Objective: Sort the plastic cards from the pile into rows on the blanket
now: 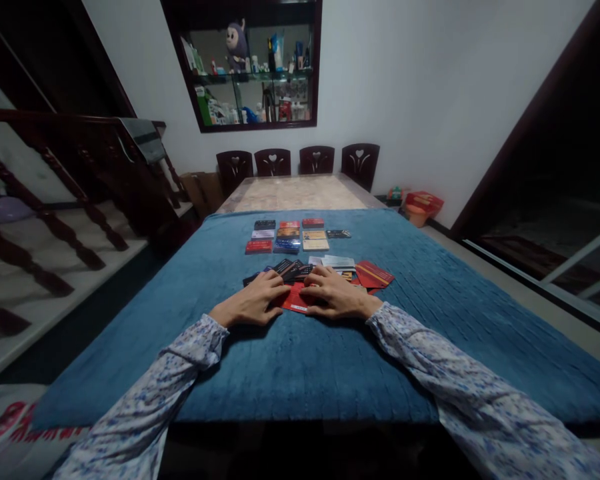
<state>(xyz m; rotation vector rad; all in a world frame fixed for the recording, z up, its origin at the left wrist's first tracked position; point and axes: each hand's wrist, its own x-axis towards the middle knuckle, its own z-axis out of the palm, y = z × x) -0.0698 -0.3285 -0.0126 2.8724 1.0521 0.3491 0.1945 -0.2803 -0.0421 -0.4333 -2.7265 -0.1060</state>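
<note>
Both my hands rest side by side on a loose heap of cards (330,270) on the blue cloth (300,360). My left hand (254,300) lies palm down, fingers curled over the heap's dark cards. My right hand (336,293) lies flat beside it, fingers reaching left. Between the two hands a red card (296,301) shows, touched by both. Further away, several cards (293,235) lie in tidy rows, red, blue, yellow and dark ones.
Beyond the blue cloth the bare marble tabletop (300,192) runs to several dark chairs (295,161) at the wall. A wooden stair railing (75,193) stands on the left. A glass cabinet (253,67) hangs on the far wall. A red box (423,203) sits on the floor at right.
</note>
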